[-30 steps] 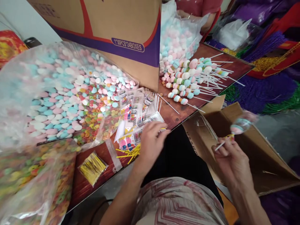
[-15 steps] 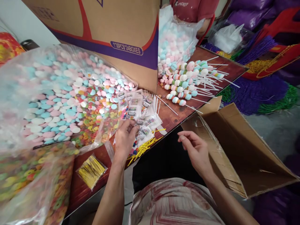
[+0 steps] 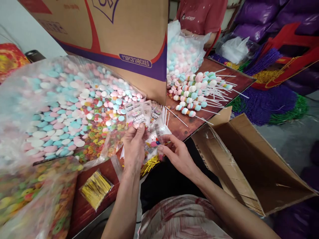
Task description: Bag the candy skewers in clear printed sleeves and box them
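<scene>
Left hand [image 3: 134, 149]: thumb and fingers pinched on the lower end of a clear printed wrapper [image 3: 139, 117], which extends just beyond the fingertips. Right hand [image 3: 178, 155]: fingers curled, thumb and forefinger close together beside the spread wrappers [image 3: 156, 113]; whether they grip an edge cannot be told. Between the wrists and slightly ahead of them, yellow ties [image 3: 150, 164] lie in a loose heap. Ahead of the right hand, thin white sticks [image 3: 177, 117] rest on the table [image 3: 183, 132]; farther ahead and to its right lies a pile of candy skewers [image 3: 193, 88], their sticks pointing right. Left of the left hand are ring-shaped candies [image 3: 96, 134] and, beyond these, pastel candies [image 3: 57, 126] in an open clear bag. Nearer the body, left of the left forearm: a packet of yellow ties [image 3: 96, 190]. Well ahead of both hands stands a printed carton [image 3: 109, 43]; right of the right forearm, an open carton [image 3: 264, 162].
</scene>
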A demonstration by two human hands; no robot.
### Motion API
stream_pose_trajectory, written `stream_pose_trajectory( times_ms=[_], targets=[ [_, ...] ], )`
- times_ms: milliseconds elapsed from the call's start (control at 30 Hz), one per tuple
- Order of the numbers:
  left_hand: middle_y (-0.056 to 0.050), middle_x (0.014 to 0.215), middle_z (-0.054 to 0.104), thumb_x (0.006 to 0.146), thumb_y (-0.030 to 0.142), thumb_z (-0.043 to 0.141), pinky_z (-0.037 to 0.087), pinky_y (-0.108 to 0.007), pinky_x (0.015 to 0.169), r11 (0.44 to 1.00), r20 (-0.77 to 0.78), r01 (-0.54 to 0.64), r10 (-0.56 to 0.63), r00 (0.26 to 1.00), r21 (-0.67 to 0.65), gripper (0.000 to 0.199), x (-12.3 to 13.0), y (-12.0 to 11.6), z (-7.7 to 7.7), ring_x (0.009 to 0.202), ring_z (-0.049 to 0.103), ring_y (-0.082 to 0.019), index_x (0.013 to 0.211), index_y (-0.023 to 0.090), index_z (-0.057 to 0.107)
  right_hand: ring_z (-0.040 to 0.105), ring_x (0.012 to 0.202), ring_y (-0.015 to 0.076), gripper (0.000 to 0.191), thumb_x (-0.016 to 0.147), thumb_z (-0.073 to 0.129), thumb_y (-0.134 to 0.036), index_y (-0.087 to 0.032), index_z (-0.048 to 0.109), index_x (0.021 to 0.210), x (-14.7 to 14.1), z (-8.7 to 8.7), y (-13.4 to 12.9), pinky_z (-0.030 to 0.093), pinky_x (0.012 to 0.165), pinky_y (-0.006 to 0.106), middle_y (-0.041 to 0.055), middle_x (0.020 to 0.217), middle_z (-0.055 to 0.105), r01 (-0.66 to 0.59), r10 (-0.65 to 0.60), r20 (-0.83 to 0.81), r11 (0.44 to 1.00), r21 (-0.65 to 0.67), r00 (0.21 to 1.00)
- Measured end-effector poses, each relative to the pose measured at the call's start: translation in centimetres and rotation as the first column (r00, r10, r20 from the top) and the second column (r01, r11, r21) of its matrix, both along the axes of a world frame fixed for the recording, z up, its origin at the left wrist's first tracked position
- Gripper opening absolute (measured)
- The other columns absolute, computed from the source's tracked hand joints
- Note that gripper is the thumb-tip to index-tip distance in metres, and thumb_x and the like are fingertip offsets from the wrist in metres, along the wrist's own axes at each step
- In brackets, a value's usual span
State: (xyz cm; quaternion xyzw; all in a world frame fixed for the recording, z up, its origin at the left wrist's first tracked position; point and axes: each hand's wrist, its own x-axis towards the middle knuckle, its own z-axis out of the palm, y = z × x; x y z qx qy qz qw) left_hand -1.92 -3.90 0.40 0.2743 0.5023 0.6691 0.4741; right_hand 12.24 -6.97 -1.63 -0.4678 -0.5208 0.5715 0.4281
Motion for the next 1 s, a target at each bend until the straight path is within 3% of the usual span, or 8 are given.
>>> stream_pose_trajectory(
  times_ms=[200, 333, 433, 533, 600, 667, 867, 1000],
  targets=[
    [0.002, 0.073, 0.065, 0.065, 0.032, 0.085, 0.048, -0.019, 0.063, 0.999, 0.255, 0.032, -0.025, 0.967, -0.023, 0.025, 3.6, 0.2, -0.1, 0.067, 0.061, -0.009, 0.073, 0.017, 0.067, 0.050, 0.053, 0.0102, 0.022, 0.075, 0.075, -0.038, -0.018, 0.065, 0.074, -0.2, 0.3, 1.2, 0.041, 0.052, 0.023, -0.0023, 0.063, 0.060, 0.113, -0.160, -0.261, 0.976, -0.184, 0.952],
    [-0.002, 0.077, 0.070, 0.065, 0.033, 0.085, 0.050, -0.021, 0.066, 0.967, 0.211, 0.233, -0.208, 0.955, -0.100, 0.027, 4.1, -0.2, -1.0, 0.069, 0.063, -0.010, 0.081, 0.015, 0.073, 0.040, 0.047, 0.0079, 0.030, 0.078, 0.071, -0.042, -0.019, 0.057, 0.066, 0.6, -1.1, 2.1, 0.034, 0.046, 0.022, -0.0055, 0.055, 0.049, 0.176, -0.210, -0.215, 0.970, -0.170, 0.954],
    [-0.002, 0.073, 0.069, 0.064, 0.033, 0.085, 0.050, -0.022, 0.065, 0.947, 0.143, 0.282, -0.261, 0.955, -0.154, 0.027, 3.8, -0.1, -1.7, 0.064, 0.061, -0.010, 0.079, 0.013, 0.074, 0.043, 0.048, 0.0097, 0.035, 0.089, 0.059, -0.045, -0.020, 0.053, 0.066, 0.9, -1.4, 2.5, 0.035, 0.046, 0.023, -0.0044, 0.056, 0.050, 0.135, -0.140, -0.043, 0.986, -0.094, 0.989],
    [-0.001, 0.072, 0.068, 0.064, 0.032, 0.086, 0.050, -0.021, 0.067, 0.978, 0.083, 0.170, -0.160, 0.984, -0.121, 0.024, 3.0, 0.2, -2.3, 0.067, 0.060, -0.009, 0.075, 0.014, 0.074, 0.055, 0.065, 0.0156, 0.024, 0.095, 0.052, -0.037, -0.020, 0.058, 0.078, 1.3, -1.1, 2.4, 0.046, 0.060, 0.028, 0.0004, 0.070, 0.059, 0.045, -0.089, 0.282, 0.986, 0.160, 0.955],
    [0.000, 0.072, 0.067, 0.065, 0.031, 0.085, 0.049, -0.020, 0.070, 0.995, 0.048, 0.074, -0.070, 0.996, -0.074, 0.021, 2.3, 0.4, -2.2, 0.071, 0.060, -0.009, 0.073, 0.016, 0.073, 0.058, 0.084, 0.0211, 0.007, 0.091, 0.060, -0.026, -0.020, 0.062, 0.093, 1.6, -1.1, 2.3, 0.048, 0.076, 0.034, 0.0061, 0.090, 0.063, -0.061, -0.156, 0.513, 0.923, 0.381, 0.844],
    [0.002, 0.072, 0.066, 0.065, 0.030, 0.086, 0.050, -0.020, 0.071, 1.000, 0.045, -0.009, 0.010, 0.999, -0.029, 0.019, 1.4, 0.5, -1.9, 0.071, 0.059, -0.008, 0.072, 0.018, 0.073, 0.056, 0.093, 0.0243, 0.017, 0.086, 0.064, -0.017, -0.019, 0.063, 0.103, 1.9, -1.6, 2.3, 0.047, 0.081, 0.037, 0.0106, 0.103, 0.062, -0.164, -0.245, 0.650, 0.850, 0.501, 0.719],
    [0.003, 0.071, 0.065, 0.058, 0.022, 0.089, 0.052, -0.020, 0.069, 0.941, 0.119, -0.302, 0.286, 0.951, 0.155, 0.025, -2.8, 0.8, 0.4, 0.072, 0.060, -0.008, 0.064, 0.016, 0.066, 0.056, 0.077, 0.0177, 0.021, 0.092, 0.048, -0.007, -0.019, 0.060, 0.079, 2.4, -4.3, 3.2, 0.044, 0.069, 0.027, 0.0057, 0.082, 0.060, -0.238, -0.362, 0.727, 0.779, 0.580, 0.584],
    [0.003, 0.074, 0.066, 0.062, 0.014, 0.086, 0.054, -0.022, 0.066, 0.861, 0.123, -0.464, 0.447, 0.886, 0.209, 0.023, -7.8, 0.0, 2.5, 0.070, 0.059, -0.009, 0.065, 0.016, 0.063, 0.058, 0.077, 0.0181, 0.021, 0.095, 0.045, -0.010, -0.019, 0.059, 0.083, 2.2, -3.7, 3.9, 0.045, 0.070, 0.028, 0.0067, 0.083, 0.062, -0.180, -0.468, 0.619, 0.688, 0.703, 0.630]
  ],
)
